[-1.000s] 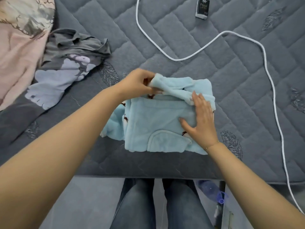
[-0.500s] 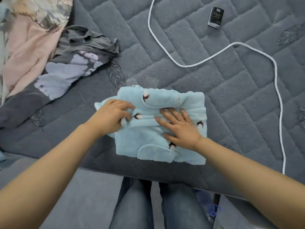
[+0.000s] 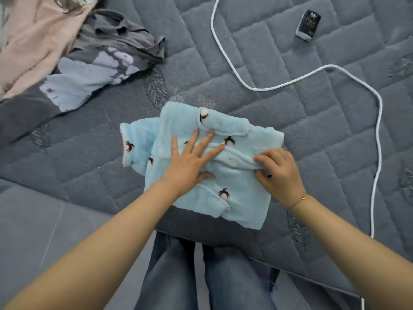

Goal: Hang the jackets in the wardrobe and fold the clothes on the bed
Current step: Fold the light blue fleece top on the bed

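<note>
The left hand (image 3: 190,163) presses flat-fingered on the blue fleece garment (image 3: 223,191) on the bed (image 3: 312,130), while the right hand (image 3: 278,173) pinches its right-side fold, nearer for tucking inward.

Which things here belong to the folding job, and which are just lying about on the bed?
Part of the job:
light blue garment, pressed flat by the left hand, pinched by the right hand
grey printed garment, unfolded
pink garment, unfolded

Just lying about:
white cable
small dark box

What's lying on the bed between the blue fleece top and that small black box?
In the head view, the white cord crosses between the blue fleece top and the small black box; otherwise only bare quilted mattress.
</note>
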`<state>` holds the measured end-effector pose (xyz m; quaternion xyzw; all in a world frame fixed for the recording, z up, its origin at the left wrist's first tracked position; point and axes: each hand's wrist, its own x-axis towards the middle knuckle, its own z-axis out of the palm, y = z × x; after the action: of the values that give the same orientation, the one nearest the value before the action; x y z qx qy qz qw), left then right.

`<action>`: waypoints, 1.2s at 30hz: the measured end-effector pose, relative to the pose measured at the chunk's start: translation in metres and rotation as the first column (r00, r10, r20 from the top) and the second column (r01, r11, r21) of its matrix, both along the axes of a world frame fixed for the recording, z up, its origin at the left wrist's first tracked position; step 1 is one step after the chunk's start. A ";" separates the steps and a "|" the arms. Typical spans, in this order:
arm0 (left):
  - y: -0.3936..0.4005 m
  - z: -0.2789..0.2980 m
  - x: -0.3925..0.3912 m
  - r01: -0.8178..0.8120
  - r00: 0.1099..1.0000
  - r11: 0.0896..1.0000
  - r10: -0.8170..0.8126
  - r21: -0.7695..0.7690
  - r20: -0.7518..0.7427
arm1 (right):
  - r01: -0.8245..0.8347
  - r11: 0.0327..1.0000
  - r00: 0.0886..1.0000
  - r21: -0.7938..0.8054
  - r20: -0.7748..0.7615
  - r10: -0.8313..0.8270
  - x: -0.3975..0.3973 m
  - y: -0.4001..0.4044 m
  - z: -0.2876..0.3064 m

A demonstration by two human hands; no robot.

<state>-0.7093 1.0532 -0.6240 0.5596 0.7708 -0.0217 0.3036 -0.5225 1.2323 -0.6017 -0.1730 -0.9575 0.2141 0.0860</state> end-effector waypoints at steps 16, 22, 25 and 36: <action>-0.030 -0.023 -0.016 0.038 0.997 0.976 -0.022 0.212 -0.074 | -0.089 0.996 0.984 0.009 0.157 0.087 -0.036 -0.014 -0.006; -0.033 -0.034 -0.034 -0.113 0.993 0.992 0.115 0.050 -0.027 | 0.058 0.998 0.840 -0.018 0.541 -0.039 -0.062 -0.012 -0.050; -0.035 -0.014 -0.041 -0.136 0.983 0.986 0.123 0.096 0.137 | 0.061 0.998 0.839 -0.005 0.542 -0.048 -0.065 -0.015 -0.037; -0.176 0.023 -0.034 -0.969 -0.040 0.142 0.722 -0.204 0.690 | -0.149 0.986 0.875 -0.077 0.453 0.168 -0.057 -0.217 0.005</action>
<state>-0.7433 0.8776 -0.6012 -0.0501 0.7674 0.5083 0.3876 -0.5797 1.0153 -0.5971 -0.1411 -0.9572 0.1925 -0.1636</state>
